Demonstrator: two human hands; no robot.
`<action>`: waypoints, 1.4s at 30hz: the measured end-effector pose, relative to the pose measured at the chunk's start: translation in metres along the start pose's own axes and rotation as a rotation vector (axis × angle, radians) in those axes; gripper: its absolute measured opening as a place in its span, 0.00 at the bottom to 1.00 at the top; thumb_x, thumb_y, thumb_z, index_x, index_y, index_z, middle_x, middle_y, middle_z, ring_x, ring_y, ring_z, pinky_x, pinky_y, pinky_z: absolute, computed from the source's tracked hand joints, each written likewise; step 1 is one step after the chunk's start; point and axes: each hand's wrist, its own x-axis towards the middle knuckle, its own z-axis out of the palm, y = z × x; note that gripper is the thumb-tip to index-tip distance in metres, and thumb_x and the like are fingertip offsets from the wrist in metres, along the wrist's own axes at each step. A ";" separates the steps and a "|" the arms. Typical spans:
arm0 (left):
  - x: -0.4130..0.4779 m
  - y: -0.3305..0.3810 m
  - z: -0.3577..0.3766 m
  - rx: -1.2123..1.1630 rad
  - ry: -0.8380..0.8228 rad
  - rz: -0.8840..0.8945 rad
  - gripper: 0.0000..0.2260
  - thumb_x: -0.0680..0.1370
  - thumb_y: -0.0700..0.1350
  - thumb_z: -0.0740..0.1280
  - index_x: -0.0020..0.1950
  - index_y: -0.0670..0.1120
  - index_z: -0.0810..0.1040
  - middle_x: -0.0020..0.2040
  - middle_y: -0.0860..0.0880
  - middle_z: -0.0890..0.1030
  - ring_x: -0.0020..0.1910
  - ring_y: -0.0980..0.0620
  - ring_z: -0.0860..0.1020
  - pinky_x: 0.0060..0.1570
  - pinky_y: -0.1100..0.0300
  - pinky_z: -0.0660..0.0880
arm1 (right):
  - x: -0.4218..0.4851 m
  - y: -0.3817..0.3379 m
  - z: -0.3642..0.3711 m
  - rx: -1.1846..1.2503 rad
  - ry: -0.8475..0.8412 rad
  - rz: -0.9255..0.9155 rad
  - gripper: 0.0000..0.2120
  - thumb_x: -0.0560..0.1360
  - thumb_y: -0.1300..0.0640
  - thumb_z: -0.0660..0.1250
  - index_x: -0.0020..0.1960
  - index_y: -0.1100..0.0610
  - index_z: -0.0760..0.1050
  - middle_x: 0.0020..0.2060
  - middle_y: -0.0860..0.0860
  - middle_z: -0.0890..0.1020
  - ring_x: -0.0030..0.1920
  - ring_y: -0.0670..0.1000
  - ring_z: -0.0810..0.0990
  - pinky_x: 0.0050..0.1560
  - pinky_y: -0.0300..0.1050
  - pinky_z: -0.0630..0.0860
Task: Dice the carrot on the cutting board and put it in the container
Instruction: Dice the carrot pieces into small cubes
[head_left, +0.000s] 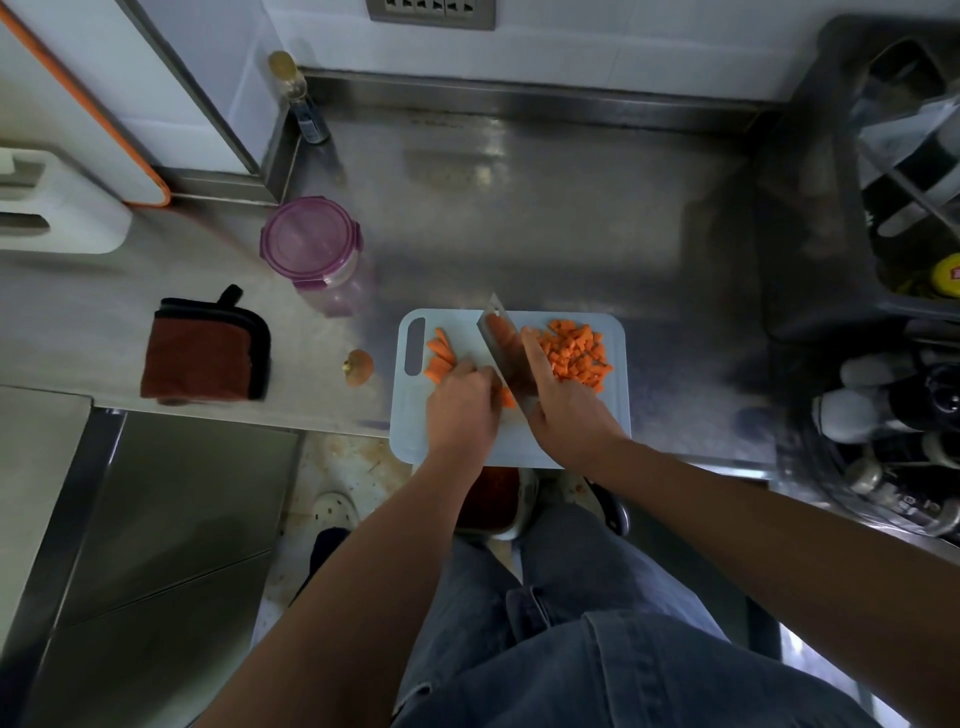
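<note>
Leftmost, a folded brown cloth (205, 353) lies well apart from the lidded container (311, 244), which stands closed behind and left of the cutting board (410, 434); a carrot end (359, 368) sits just beside the board's left edge; bare steel counter (519, 208) stretches behind; carrot strips (440, 358) lie at board left; the left hand (462, 410) curls over strips against the knife (506, 353), those beneath hidden; the right hand (566, 410) grips the knife, handle concealed; diced carrot (574, 353) is heaped at board right; a dark crate (810, 208), cut off, bounds the right.
</note>
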 end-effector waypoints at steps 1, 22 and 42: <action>-0.001 -0.002 -0.001 0.000 0.004 -0.001 0.06 0.79 0.43 0.66 0.49 0.44 0.82 0.48 0.48 0.79 0.46 0.48 0.79 0.41 0.58 0.74 | 0.000 -0.001 0.002 0.006 0.001 0.002 0.40 0.79 0.59 0.60 0.77 0.44 0.34 0.39 0.57 0.79 0.35 0.53 0.79 0.40 0.54 0.80; 0.002 -0.010 0.011 -0.055 -0.019 -0.040 0.07 0.79 0.43 0.66 0.48 0.46 0.83 0.46 0.48 0.82 0.44 0.49 0.79 0.45 0.58 0.74 | -0.002 -0.018 0.017 0.065 0.014 0.077 0.45 0.76 0.64 0.61 0.74 0.40 0.30 0.39 0.57 0.78 0.43 0.60 0.80 0.49 0.61 0.78; 0.000 -0.011 0.000 -0.066 -0.056 -0.030 0.06 0.77 0.37 0.64 0.53 0.43 0.76 0.49 0.47 0.82 0.48 0.46 0.80 0.49 0.51 0.77 | 0.010 -0.004 -0.008 0.206 0.087 0.061 0.38 0.78 0.64 0.56 0.79 0.49 0.38 0.29 0.54 0.76 0.27 0.51 0.76 0.32 0.53 0.79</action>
